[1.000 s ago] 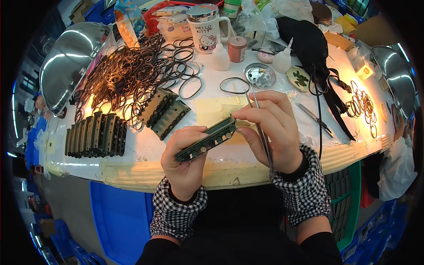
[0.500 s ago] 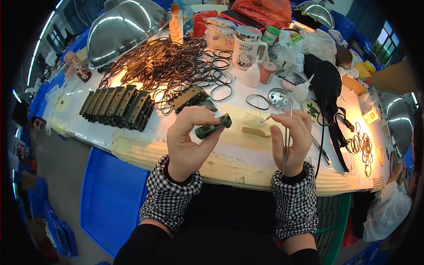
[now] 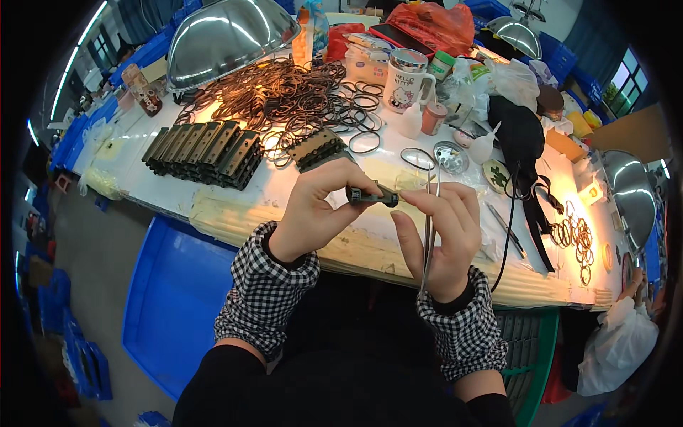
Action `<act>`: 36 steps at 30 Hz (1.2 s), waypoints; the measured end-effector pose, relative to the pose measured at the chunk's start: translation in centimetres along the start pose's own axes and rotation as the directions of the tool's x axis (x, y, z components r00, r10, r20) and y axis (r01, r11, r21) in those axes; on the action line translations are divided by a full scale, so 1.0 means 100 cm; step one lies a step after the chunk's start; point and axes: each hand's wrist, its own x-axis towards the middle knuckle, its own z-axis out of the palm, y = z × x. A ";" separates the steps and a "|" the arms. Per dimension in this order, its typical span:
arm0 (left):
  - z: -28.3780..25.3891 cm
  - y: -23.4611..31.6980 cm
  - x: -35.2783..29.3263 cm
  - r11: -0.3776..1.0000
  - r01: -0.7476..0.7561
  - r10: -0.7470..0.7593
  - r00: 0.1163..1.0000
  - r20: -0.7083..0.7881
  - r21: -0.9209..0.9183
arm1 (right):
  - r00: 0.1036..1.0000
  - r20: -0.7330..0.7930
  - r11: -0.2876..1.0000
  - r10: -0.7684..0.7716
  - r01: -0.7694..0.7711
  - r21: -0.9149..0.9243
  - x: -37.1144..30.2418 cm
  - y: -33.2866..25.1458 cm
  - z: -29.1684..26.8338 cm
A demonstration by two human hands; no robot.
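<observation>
My left hand (image 3: 316, 210) is closed around a dark green plastic part (image 3: 376, 196), long and narrow, gripped between thumb and fingers above the near table edge. My right hand (image 3: 452, 231) has a pair of metal tweezers (image 3: 428, 245) tucked upright in it. Its index fingertip is at the right end of the green part; whether the two touch I cannot tell. The thumb is held apart from that finger. Just beyond my left hand lies a small group of similar green-brown parts (image 3: 316, 148), and a larger stacked row of them (image 3: 203, 153) sits to the left.
A tangle of dark rubber loops (image 3: 270, 99) lies under a silver dome lamp (image 3: 231, 43). A white mug (image 3: 407, 82), squeeze bottle (image 3: 410, 122) and metal dish (image 3: 451, 156) stand beyond. A black cable (image 3: 506, 249) hangs at right. Below are a blue bin (image 3: 171, 313) and green crate (image 3: 530, 341).
My right hand has moved left, from over a pale block to the green part's end. My left hand has turned the part and brought it to the right.
</observation>
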 end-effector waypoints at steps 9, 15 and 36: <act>0.018 0.015 -0.007 0.990 -0.077 0.084 0.995 -0.055 0.118 | 0.984 -0.085 0.983 0.154 -0.144 0.117 -0.007 -0.012 0.001; 0.032 0.019 -0.024 0.998 -0.005 0.014 0.986 -0.168 0.057 | 0.976 -0.070 0.974 0.206 -0.198 0.107 -0.017 -0.021 0.002; 0.023 0.016 -0.048 0.306 0.479 -0.684 0.712 0.160 -0.823 | 0.579 0.496 0.125 0.647 -0.722 0.681 -0.069 -0.026 0.003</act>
